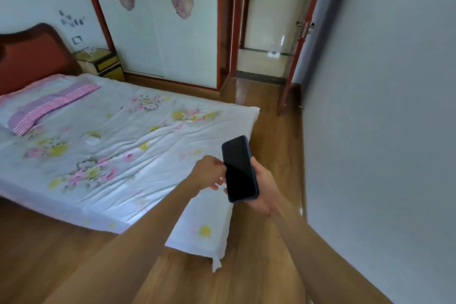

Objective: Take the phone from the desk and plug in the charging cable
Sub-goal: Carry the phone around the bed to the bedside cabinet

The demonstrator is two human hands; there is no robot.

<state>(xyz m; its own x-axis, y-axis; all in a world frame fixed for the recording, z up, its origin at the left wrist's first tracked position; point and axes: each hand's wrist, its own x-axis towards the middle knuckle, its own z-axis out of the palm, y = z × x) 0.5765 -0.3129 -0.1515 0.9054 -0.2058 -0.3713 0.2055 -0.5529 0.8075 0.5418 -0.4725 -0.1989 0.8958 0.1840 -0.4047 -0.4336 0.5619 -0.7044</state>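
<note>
A dark phone point(238, 170) in a blue case, screen black and facing me, is held upright in my right hand point(264, 187), which wraps it from behind and from the right. My left hand point(209, 172) touches the phone's left edge with curled fingers. Both hands hover over the foot corner of the bed. A white cable point(89, 50) lies tangled on the small nightstand point(103, 63) far back at the left, below a wall socket point(76, 40). No desk is in view.
A bed point(111, 145) with a floral sheet fills the left. A folded pink-striped cloth point(49, 103) lies near its headboard. A grey wall point(382, 118) stands close on the right. Wooden floor runs between bed and wall toward an open doorway point(266, 32). A wardrobe point(158, 20) lines the far wall.
</note>
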